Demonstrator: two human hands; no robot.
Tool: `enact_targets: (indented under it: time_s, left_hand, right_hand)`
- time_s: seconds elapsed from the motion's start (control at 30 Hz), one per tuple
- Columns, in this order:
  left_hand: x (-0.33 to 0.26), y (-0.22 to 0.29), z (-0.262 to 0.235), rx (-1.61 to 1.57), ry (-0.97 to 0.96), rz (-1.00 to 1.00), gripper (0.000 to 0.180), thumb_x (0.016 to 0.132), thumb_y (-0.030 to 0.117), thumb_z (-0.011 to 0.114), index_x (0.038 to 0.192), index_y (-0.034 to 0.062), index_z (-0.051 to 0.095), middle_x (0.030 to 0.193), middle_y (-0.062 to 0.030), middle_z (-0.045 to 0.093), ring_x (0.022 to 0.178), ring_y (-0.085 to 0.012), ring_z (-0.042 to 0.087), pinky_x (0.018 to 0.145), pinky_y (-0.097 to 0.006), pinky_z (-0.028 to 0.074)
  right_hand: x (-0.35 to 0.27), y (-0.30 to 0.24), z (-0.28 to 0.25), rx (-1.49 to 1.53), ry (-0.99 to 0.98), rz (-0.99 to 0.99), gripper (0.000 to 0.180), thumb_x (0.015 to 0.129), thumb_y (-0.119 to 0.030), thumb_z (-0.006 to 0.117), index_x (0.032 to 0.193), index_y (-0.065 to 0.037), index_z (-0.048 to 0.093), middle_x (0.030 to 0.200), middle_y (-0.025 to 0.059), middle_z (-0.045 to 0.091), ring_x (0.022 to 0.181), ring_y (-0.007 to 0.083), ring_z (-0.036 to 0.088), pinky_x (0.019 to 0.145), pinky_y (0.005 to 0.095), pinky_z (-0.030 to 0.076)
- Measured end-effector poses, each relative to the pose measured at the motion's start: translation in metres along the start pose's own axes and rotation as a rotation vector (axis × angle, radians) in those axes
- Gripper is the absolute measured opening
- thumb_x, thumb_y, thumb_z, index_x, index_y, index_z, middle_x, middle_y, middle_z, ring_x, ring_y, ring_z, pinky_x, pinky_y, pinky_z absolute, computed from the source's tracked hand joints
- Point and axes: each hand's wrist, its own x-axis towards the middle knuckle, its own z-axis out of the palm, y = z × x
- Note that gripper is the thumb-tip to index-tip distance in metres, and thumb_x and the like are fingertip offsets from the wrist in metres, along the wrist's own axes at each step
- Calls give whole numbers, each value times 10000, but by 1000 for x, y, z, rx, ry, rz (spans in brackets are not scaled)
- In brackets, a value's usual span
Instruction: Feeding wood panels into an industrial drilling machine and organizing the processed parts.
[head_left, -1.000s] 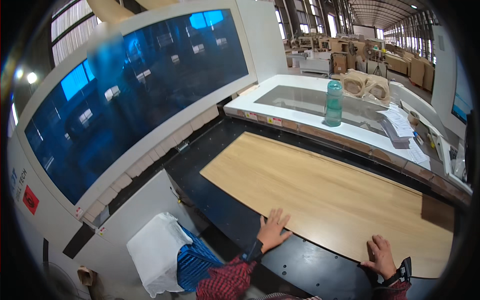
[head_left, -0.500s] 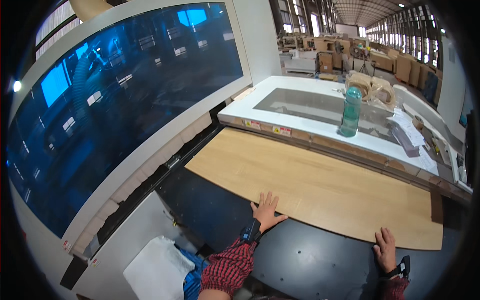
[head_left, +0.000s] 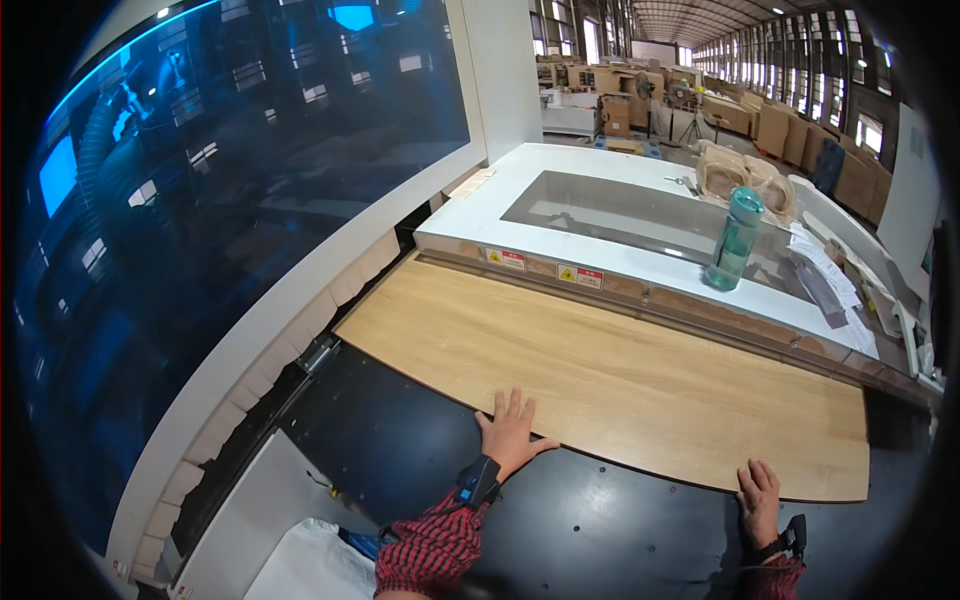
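A long, light wood-grain board (head_left: pixel 610 370) lies flat on a dark metal table (head_left: pixel 400 420), its far long edge alongside the machine's white cover. My left hand (head_left: pixel 511 437) is open, with fingers spread over the near edge of the board and the thumb pointing right along that edge. Farther right, my right hand (head_left: pixel 760 497) rests its fingertips on the near edge, close to the board's right end. Its fingers lie extended, holding nothing. Both wrists wear black devices below red-and-black checked sleeves.
At the left stands a machine hood with a dark blue window (head_left: pixel 270 150). A white cover (head_left: pixel 470 222) behind the board carries a teal bottle (head_left: pixel 735 240), papers (head_left: pixel 825 270) and wrapped rolls (head_left: pixel 735 175). White cloth (head_left: pixel 310 565) lies at lower left. Stacked panels fill the hall beyond.
The board has slid left, its left end now at the rail beside the hood. Both hands have moved left with it, still on its near edge. The view has shifted somewhat.
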Motion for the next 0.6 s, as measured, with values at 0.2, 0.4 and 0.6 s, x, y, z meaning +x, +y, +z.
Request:
enact_targets:
  time_s: [0.2, 0.4, 0.6]
  left_hand:
    - [6, -28, 0, 36, -8, 56, 903, 706, 696, 576, 1369, 107, 401, 1501, -143, 213, 1395, -369, 117, 962, -720, 186]
    - [7, -23, 8, -3, 205, 80, 773, 748, 603, 604, 1313, 94, 465, 1436, -172, 339, 1349, -376, 243, 964, -584, 295]
    - [-17, 54, 45, -162, 265, 466, 626, 806, 484, 609, 1253, 59, 504, 1424, -201, 331, 1351, -376, 237, 1068, -550, 197]
  right_hand:
    - [11, -18, 7, -47, 5, -31, 535, 633, -2, 713, 1149, -80, 594, 1264, 142, 523, 1191, 352, 432, 985, 428, 367]
    - [21, -31, -3, -107, 11, -35, 530, 655, -78, 731, 1157, -60, 563, 1226, 118, 553, 1156, 320, 472, 958, 403, 386]
    - [14, -43, 1, -159, 144, 50, 508, 610, -150, 768, 1069, -41, 579, 1138, 97, 596, 1045, 299, 528, 856, 390, 425]
